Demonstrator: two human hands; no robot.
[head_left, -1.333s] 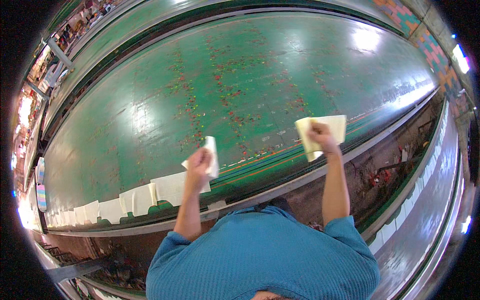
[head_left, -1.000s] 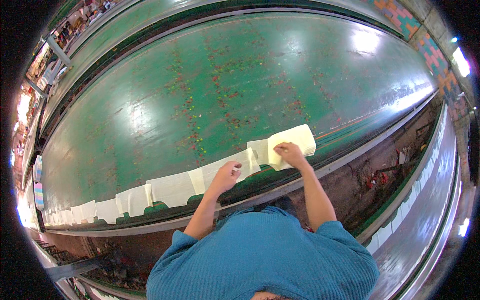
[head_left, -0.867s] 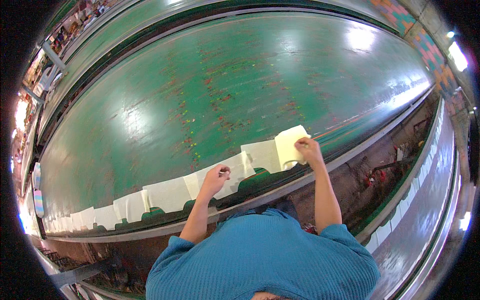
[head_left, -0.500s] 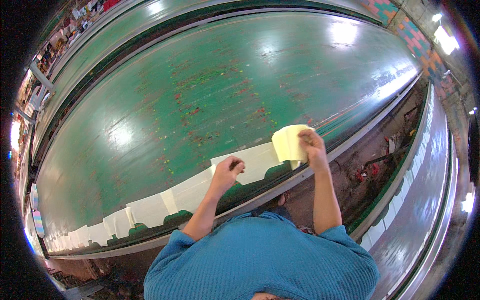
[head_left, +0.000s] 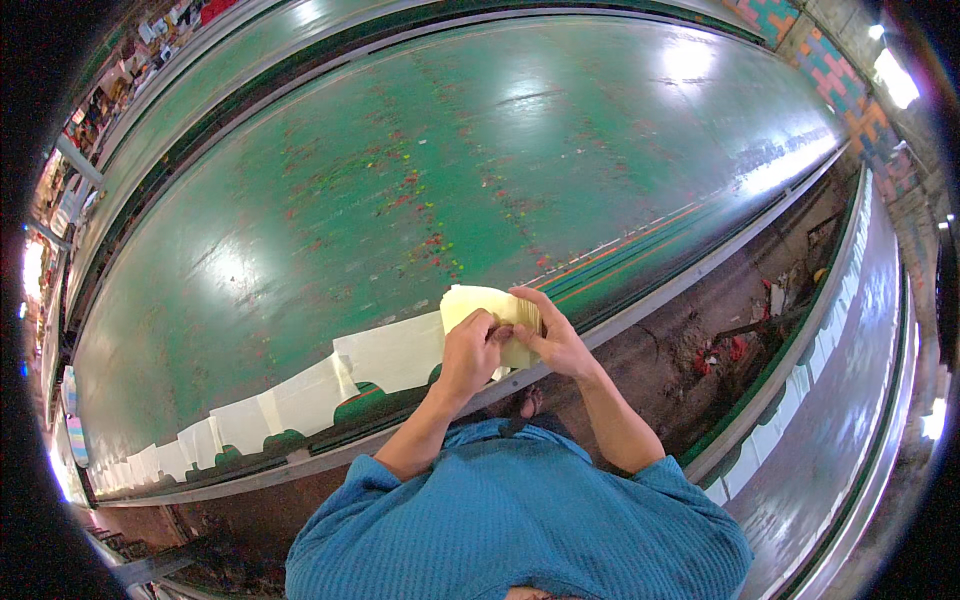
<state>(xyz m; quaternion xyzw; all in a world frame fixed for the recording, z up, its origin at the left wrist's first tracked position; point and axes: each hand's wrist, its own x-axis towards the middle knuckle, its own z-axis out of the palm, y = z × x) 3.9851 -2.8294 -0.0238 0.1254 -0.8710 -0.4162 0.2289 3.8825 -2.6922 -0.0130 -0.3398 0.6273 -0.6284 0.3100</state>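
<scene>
Pale paper pieces (head_left: 300,395) are lying in a row along the near edge of the big green table (head_left: 420,190). Next to them, the left hand (head_left: 470,350) and right hand (head_left: 550,335) are pinching a stack of pale cut sheets (head_left: 490,305) together over that edge.

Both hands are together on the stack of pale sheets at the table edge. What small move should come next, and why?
Probably peel one sheet off the stack of pale sheets with the left hand while the right hand holds the rest. Both hands pinch the stack, and the row of laid sheets ends just left of it.
</scene>
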